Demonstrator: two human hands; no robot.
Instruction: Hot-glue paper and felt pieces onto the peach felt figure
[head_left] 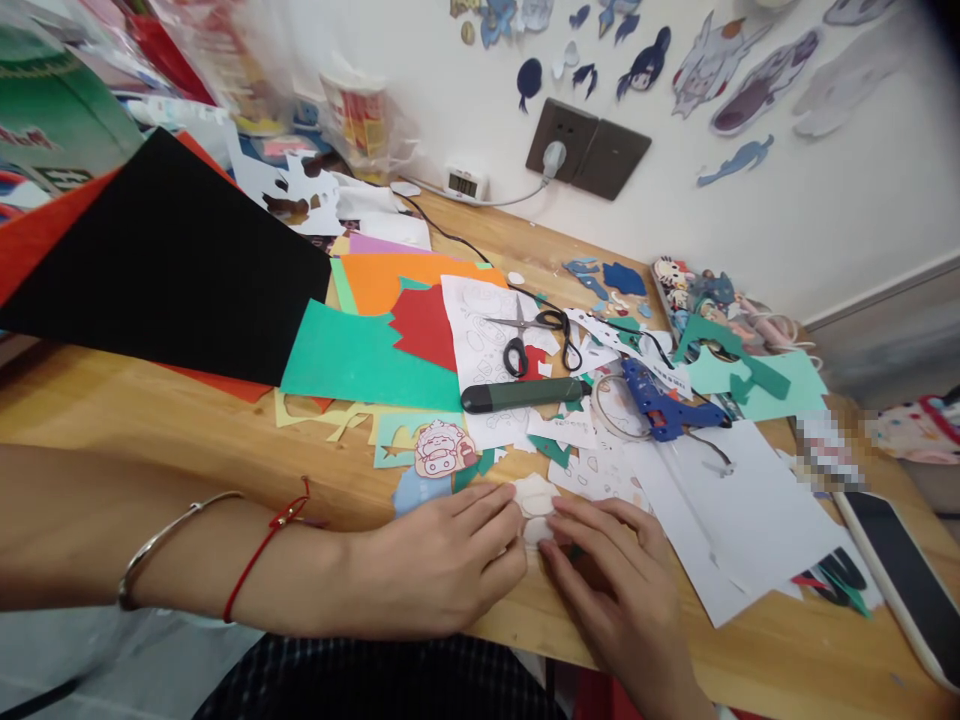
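Observation:
Small white cut-out pieces (537, 530) lie between my two hands at the table's front edge, partly covered by fingers. My left hand (457, 555) comes in from the left with fingers together, the tips pressing on the pieces' left side. From the right, my right hand (619, 575) holds their right edge between thumb and fingers. Just beyond sit a round cartoon cut-out (442, 448) and a blue scrap (421, 492). Farther back are a dark green pen-shaped tool (525, 394), black-handled scissors (525, 325) and a blue glue gun (667, 400).
Black (187, 260), teal (367, 350) and orange (405, 280) sheets spread across the left. White paper (742, 520) and a phone (900, 580) lie on the right. A power socket (562, 135) with a plugged-in cord and a small digital clock (465, 184) are at the back.

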